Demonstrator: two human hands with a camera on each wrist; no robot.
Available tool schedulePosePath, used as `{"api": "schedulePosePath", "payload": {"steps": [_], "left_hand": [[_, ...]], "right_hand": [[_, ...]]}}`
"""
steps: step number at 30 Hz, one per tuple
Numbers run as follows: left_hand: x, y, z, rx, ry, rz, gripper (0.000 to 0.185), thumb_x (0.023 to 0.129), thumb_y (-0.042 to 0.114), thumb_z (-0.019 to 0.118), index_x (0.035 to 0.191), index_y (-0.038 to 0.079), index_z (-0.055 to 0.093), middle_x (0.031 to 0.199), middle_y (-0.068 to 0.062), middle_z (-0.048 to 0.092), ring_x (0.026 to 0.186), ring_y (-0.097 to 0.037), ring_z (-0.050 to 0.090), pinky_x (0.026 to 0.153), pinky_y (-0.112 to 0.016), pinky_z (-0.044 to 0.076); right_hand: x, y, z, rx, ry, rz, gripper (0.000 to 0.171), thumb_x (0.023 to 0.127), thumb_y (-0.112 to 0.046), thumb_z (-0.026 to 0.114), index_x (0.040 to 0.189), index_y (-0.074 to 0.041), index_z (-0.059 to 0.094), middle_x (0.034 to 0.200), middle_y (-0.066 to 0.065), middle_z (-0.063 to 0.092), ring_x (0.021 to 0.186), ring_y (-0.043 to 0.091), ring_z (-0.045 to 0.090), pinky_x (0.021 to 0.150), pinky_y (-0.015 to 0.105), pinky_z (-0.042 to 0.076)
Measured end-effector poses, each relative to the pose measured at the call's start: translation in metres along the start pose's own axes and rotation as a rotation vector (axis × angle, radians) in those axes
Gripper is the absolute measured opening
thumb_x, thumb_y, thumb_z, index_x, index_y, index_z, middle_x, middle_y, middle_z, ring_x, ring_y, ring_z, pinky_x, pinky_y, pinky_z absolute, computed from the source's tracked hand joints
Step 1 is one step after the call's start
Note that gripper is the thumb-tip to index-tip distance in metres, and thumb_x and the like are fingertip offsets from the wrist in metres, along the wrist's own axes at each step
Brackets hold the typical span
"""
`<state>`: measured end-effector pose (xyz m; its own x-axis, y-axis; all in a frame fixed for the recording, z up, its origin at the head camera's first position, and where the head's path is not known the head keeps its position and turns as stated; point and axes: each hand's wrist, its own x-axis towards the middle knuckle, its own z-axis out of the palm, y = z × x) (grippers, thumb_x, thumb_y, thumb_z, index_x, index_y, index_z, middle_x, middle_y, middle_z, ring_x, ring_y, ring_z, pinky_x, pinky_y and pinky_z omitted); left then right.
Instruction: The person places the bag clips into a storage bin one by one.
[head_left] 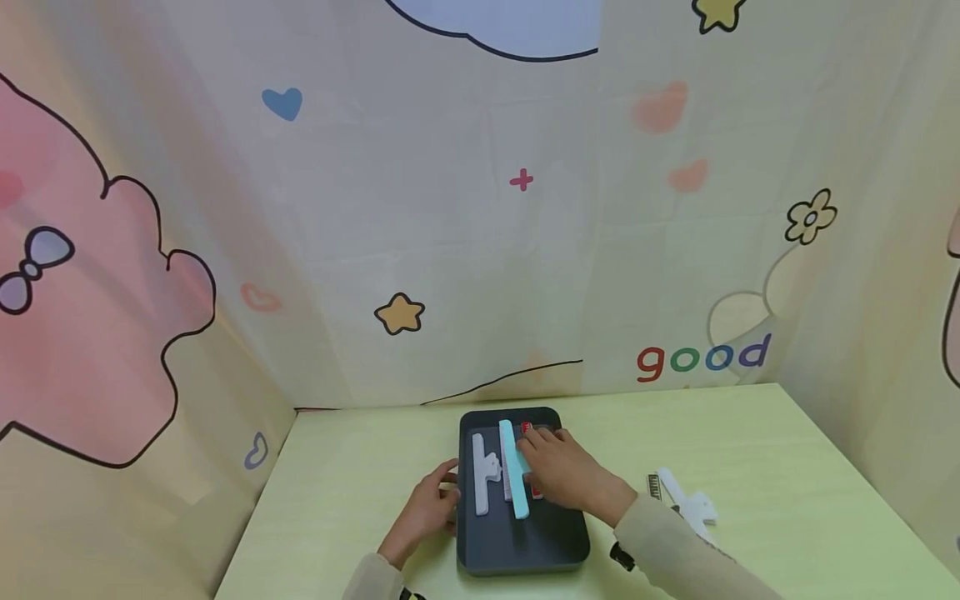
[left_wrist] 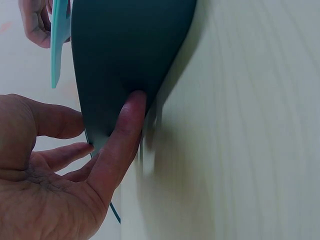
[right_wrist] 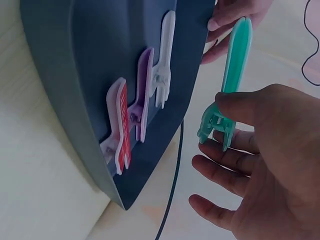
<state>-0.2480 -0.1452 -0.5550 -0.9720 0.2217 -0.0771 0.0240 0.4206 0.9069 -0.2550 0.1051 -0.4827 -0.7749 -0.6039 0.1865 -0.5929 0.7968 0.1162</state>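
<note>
Pinching teal clip (right_wrist: 231, 90) in right hand (head_left: 558, 477) grip, above dark tray (head_left: 525, 546). Three clips already lie inside, beside grip. Left hand (head_left: 429, 506), fingers straight, steadies tray edge. White clip (head_left: 688, 502) waits on bench (head_left: 750, 450), well right.

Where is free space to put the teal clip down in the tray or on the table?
The near end of the tray is bare. The far half is crowded: white clip, purple and red clips beside the right hand. The table left of the left hand is also bare.
</note>
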Motion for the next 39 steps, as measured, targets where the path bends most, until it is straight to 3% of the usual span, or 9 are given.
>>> {"api": "schedulePosePath", "payload": {"steps": [5, 25, 39], "left_hand": [[-0.001, 0.0, 0.0, -0.021, -0.009, 0.0, 0.055, 0.095, 0.002, 0.049, 0.149, 0.003, 0.038, 0.132, -0.027, 0.052, 0.1, -0.026, 0.062, 0.054, -0.033, 0.058], [0.003, 0.001, -0.002, -0.007, -0.004, -0.007, 0.054, 0.095, 0.003, 0.049, 0.148, 0.003, 0.038, 0.131, -0.027, 0.053, 0.099, -0.026, 0.062, 0.055, -0.034, 0.059], [0.001, -0.001, -0.001, -0.021, -0.019, 0.001, 0.054, 0.095, 0.003, 0.049, 0.148, 0.003, 0.038, 0.13, -0.027, 0.053, 0.096, -0.025, 0.063, 0.054, -0.035, 0.059]], "right_hand": [[0.003, -0.008, 0.005, -0.021, 0.004, -0.024, 0.044, 0.088, -0.036, 0.071, 0.122, -0.011, 0.059, 0.118, 0.006, 0.061, 0.11, 0.023, 0.058, 0.09, 0.045, 0.051], [0.021, -0.044, 0.023, 0.01, -0.19, -0.027, 0.057, 0.089, -0.043, 0.067, 0.134, -0.011, 0.055, 0.136, 0.006, 0.059, 0.122, 0.023, 0.057, 0.104, 0.055, 0.047], [0.025, -0.051, 0.041, -0.021, -0.229, -0.009, 0.053, 0.086, -0.046, 0.069, 0.127, -0.015, 0.058, 0.129, 0.002, 0.062, 0.116, 0.02, 0.058, 0.099, 0.052, 0.05]]}}
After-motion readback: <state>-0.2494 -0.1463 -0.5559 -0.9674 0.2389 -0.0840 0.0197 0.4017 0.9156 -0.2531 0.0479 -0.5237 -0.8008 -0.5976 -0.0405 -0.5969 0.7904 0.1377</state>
